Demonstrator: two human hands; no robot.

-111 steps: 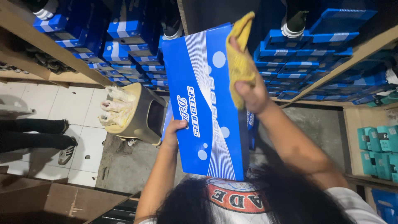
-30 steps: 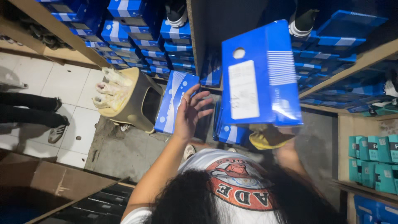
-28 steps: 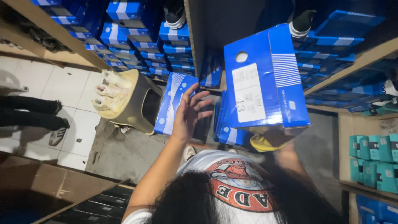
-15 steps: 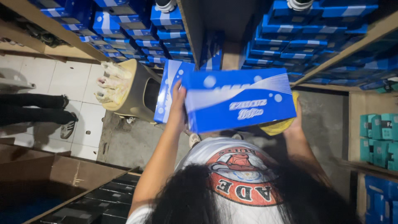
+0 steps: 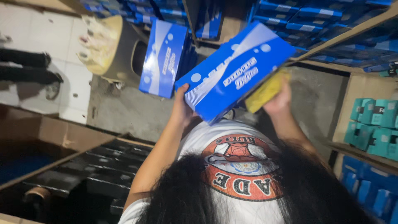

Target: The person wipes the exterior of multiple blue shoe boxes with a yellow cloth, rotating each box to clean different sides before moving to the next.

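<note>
— Where was the blue shoebox [image 5: 234, 70]?

— Between my hands, long axis running from 8 to 2 o'clock. Left hand [image 5: 182, 108] fingers clasped its lower end; right hand [image 5: 278, 97] pinched a yellow cloth [image 5: 265, 89] beneath it.

two hands [image 5: 182, 108], one held box [image 5: 236, 74]

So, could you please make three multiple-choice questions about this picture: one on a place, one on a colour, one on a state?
1. Where is the yellow cloth?
A. on the floor
B. between the right hand and the blue box
C. on a shelf

2. What colour are the boxes at the right edge?
A. teal
B. red
C. white

3. How is the held box?
A. open
B. crushed
C. closed, tilted

Answers: 1 B, the cloth is pressed under the box; 2 A, teal stack; 3 C, lid shut, the left hand at its lower end.
</note>
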